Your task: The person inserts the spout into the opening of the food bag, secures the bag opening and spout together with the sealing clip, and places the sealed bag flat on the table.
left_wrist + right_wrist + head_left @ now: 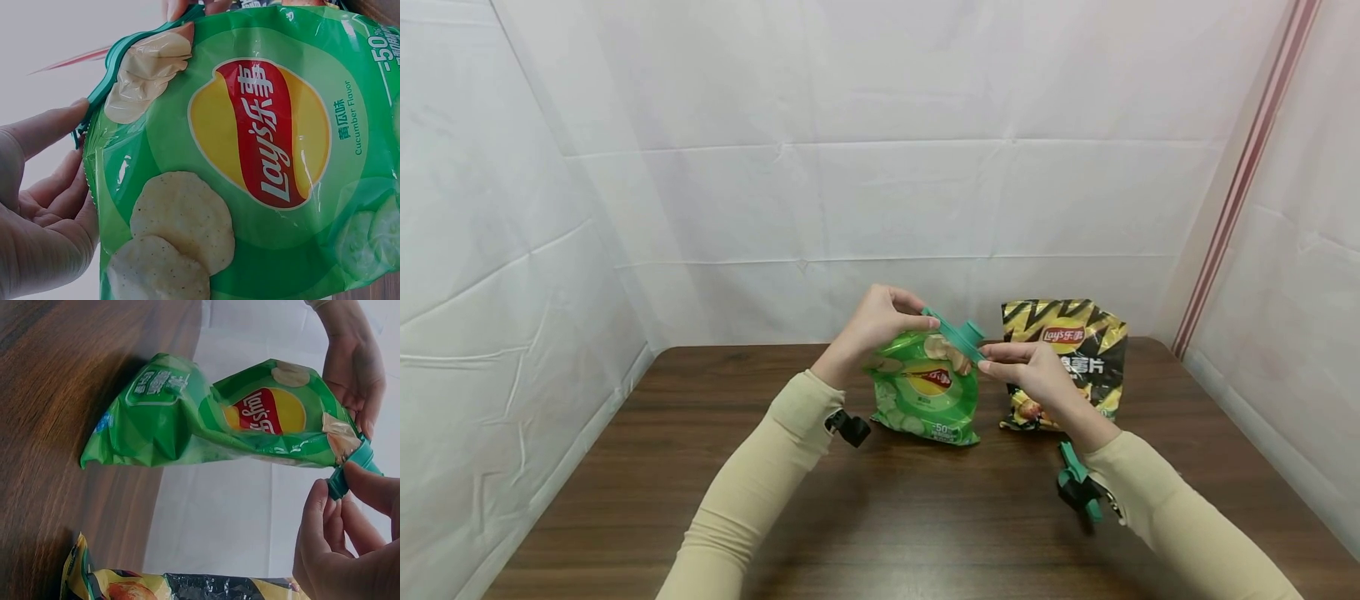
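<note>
A green bag of Lay's cucumber-flavor potato chips (917, 396) stands on the table, its top edge in a teal bag clip (957, 337) with a round spout-like cap. My left hand (880, 321) pinches the clip's left end at the bag's top corner; in the left wrist view the thumb (59, 125) lies along the clip. With thumb and fingers, my right hand (1033, 371) pinches the clip's other end. From the right wrist view, the bag (262, 419) looks creased across its middle. Whether the clip is fully fastened I cannot tell.
A black-and-yellow Lay's bag (1063, 333) stands upright behind my right hand. A second teal clip (1070, 458) lies on the brown wooden table (887, 525), partly hidden by the right wrist camera. White curtains (880, 200) surround the table's back and sides.
</note>
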{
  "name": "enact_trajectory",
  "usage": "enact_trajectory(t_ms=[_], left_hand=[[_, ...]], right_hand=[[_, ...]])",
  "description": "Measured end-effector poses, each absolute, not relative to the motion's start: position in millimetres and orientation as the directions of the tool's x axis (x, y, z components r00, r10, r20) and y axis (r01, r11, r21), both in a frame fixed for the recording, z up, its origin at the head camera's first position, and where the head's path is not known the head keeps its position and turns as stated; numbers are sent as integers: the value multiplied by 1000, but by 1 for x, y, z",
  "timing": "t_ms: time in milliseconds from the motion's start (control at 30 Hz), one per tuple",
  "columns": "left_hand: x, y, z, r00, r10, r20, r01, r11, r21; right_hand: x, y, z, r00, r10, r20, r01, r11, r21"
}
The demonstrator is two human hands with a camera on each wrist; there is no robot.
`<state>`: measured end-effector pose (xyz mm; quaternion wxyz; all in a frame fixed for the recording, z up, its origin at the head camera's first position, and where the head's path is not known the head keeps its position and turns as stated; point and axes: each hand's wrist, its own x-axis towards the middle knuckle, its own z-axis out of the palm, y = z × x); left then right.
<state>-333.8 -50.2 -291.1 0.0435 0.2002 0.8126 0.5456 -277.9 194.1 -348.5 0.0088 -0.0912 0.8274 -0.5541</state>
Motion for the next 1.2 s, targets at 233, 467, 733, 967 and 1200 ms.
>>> enact_trajectory(t_ms=[233,467,733,967,1200], left_hand=[[-334,-49,-291,-921,356,156,278,324,904],[-333,-47,-291,-925,346,159,279,332,901],[-331,-46,-291,-924,346,163,284,334,899],[-328,-46,-289,-921,355,161,284,329,901],[-327,-47,-289,-918,365,154,277,315,908]], right_hand=[[-281,197,-348,-980,-191,46,-120,398,-909],[-282,190,-348,-970,-235,58,-144,369,-918],[-288,179,-348,-971,-209,115,-174,290,-941],[-290,178,-348,-975,-201,91,-139,239,-961],[-291,178,-346,-978,-203,52,-104,251,-962]])
